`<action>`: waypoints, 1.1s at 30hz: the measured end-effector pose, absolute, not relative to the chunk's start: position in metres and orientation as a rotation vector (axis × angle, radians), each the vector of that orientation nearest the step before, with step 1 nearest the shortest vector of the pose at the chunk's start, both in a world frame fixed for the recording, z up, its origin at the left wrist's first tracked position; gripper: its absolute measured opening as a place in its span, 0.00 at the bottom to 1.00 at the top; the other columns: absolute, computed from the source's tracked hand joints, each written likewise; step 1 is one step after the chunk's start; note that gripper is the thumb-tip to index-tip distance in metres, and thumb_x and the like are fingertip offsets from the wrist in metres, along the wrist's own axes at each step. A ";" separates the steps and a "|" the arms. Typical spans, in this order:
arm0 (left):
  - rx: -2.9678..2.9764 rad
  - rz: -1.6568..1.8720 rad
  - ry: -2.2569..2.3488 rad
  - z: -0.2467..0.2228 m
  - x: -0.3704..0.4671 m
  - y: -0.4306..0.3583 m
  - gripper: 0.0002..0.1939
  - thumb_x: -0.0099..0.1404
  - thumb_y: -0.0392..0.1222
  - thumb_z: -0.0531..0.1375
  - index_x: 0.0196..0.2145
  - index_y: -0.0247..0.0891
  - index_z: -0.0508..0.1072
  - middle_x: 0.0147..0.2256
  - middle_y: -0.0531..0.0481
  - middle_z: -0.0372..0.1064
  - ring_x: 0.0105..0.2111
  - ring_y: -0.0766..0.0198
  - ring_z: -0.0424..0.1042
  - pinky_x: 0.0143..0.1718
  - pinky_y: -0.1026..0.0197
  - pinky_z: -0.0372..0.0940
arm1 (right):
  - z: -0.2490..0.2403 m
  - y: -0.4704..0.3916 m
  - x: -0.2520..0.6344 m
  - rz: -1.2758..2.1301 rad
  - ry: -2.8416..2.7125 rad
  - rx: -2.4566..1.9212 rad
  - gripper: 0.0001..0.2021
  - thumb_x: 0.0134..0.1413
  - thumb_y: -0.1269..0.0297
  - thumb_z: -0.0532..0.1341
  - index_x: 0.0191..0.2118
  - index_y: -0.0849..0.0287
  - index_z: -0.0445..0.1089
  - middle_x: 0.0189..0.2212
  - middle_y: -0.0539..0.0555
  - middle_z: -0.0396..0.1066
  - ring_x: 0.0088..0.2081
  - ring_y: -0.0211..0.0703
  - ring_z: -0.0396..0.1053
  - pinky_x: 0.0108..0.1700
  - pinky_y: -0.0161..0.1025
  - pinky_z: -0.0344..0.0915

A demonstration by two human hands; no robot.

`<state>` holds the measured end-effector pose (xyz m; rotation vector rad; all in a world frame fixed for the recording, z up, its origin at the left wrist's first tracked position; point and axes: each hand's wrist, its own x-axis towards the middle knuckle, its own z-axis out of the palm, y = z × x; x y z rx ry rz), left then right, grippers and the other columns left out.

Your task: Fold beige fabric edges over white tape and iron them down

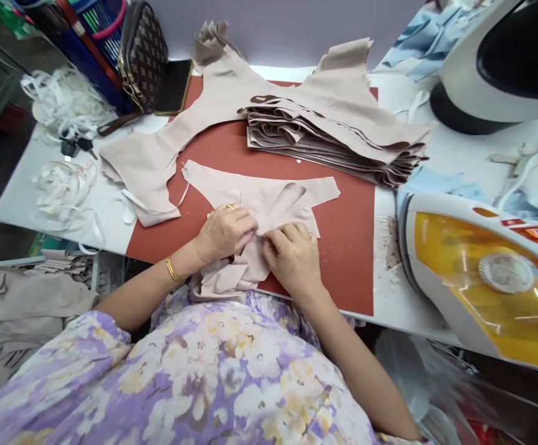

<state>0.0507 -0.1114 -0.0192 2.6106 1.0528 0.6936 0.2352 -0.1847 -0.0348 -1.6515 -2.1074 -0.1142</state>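
A beige fabric piece (pixel 269 196) lies on the reddish-brown mat (pixel 347 259), its lower part bunched at the table's front edge. My left hand (pixel 227 232), with a ring and a gold bracelet, pinches this fabric near its middle. Close beside it on the right, my right hand (pixel 293 253) has its fingers closed on the same fabric. The fingertips of both hands nearly meet. Behind them, a stack of folded beige pieces (pixel 324 145) sits on the mat, and more beige fabric (pixel 148 167) spreads to the left.
An iron with a yellow tank (pixel 473 266) stands at the right, below a white and black device (pixel 496 74). White elastic strips (pixel 65 185), a patterned pouch (pixel 143 55) and a dark phone (pixel 174 86) are at the left. Cut fabric (pixel 32 303) fills a container at lower left.
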 end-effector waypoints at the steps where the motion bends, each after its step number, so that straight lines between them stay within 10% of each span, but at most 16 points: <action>1: 2.532 0.816 1.158 -0.019 0.050 -0.108 0.06 0.63 0.33 0.57 0.35 0.38 0.74 0.33 0.48 0.72 0.35 0.61 0.70 0.39 0.59 0.65 | -0.036 -0.185 0.238 -0.139 -2.089 -1.645 0.04 0.58 0.69 0.60 0.33 0.56 0.71 0.30 0.52 0.69 0.39 0.45 0.62 0.37 0.43 0.50; 11: 2.603 0.665 0.869 -0.026 0.017 -0.116 0.10 0.60 0.37 0.60 0.40 0.38 0.74 0.35 0.47 0.73 0.38 0.58 0.70 0.45 0.53 0.66 | -0.033 -0.207 0.256 -0.139 -2.261 -1.370 0.09 0.59 0.69 0.62 0.46 0.56 0.72 0.32 0.52 0.74 0.44 0.44 0.67 0.41 0.44 0.54; 33: 2.640 0.676 1.158 -0.015 0.015 -0.130 0.09 0.60 0.33 0.61 0.40 0.37 0.76 0.46 0.41 0.69 0.48 0.52 0.65 0.50 0.49 0.65 | -0.003 -0.231 0.243 0.305 -1.928 -1.377 0.07 0.56 0.72 0.63 0.39 0.53 0.72 0.29 0.51 0.70 0.36 0.42 0.66 0.39 0.44 0.62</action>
